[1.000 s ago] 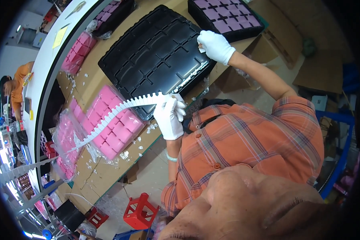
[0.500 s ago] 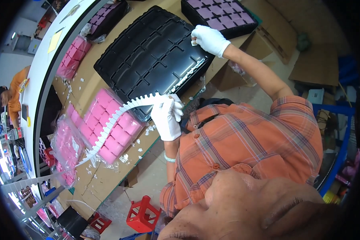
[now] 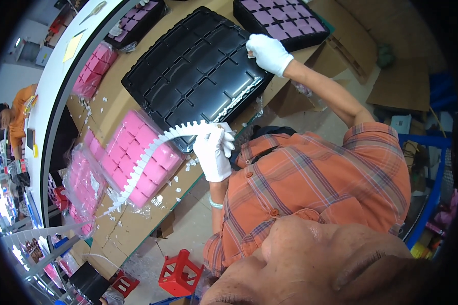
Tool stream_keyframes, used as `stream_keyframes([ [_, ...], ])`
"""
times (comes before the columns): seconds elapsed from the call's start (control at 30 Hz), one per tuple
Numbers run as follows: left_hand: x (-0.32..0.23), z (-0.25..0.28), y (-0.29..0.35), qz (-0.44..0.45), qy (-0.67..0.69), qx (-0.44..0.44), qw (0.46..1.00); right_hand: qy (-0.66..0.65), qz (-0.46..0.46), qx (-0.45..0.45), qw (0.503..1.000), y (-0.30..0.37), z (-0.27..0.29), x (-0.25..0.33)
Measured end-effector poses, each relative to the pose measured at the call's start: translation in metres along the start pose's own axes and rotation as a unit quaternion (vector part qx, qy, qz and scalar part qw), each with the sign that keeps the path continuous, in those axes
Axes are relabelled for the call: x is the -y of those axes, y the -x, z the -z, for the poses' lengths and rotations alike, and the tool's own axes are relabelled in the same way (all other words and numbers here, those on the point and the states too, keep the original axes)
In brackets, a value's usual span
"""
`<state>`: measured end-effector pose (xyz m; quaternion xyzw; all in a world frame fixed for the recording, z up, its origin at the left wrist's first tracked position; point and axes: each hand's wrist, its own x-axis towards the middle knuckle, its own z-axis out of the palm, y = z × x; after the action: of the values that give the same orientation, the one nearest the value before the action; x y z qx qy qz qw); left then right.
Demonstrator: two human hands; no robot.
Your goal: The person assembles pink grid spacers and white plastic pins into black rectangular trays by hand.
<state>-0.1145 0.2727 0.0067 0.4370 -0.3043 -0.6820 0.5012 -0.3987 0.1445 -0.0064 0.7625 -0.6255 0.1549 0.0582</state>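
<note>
My left hand [image 3: 212, 155], in a white glove, is closed on a long white strip [image 3: 146, 158] with tooth-like tabs along one edge. The strip arches leftward from my fingers over a pink foam block [image 3: 135, 152] cut into rounded cells, and its tail hangs down beyond it. Gloved as well, my right hand [image 3: 270, 56] pinches a small white piece [image 3: 251, 54] at the right edge of a large black plastic tray [image 3: 201, 86]. The tray shows a moulded grid of crossed grooves. What my fingertips press against is partly hidden.
Black trays with purple foam [image 3: 285, 20] stand at the far side. Plastic-wrapped pink foam [image 3: 85, 178] lies at left, with white scraps scattered over the cardboard-covered table [image 3: 118, 226]. A white shelf [image 3: 56, 71] curves along the left. A red stool [image 3: 180, 273] stands below; a co-worker's gloved hand [image 3: 116, 29] shows beyond.
My right hand has shifted slightly right and nearer, still pinching the small white piece. My left hand keeps its hold on the strip, almost unmoved. The co-worker's gloved hand has moved.
</note>
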Motion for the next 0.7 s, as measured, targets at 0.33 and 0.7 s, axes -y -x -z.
stream_keyframes([
  [0.33, -0.008, 0.005, -0.005, -0.01, -0.02, -0.028, 0.999, -0.11, -0.014, 0.076, 0.991, 0.03, 0.036, 0.001],
  [0.7, -0.009, 0.005, -0.01, -0.043, -0.102, -0.053, 0.992, -0.422, -0.002, 0.083, 0.903, 0.033, 0.076, 0.077],
])
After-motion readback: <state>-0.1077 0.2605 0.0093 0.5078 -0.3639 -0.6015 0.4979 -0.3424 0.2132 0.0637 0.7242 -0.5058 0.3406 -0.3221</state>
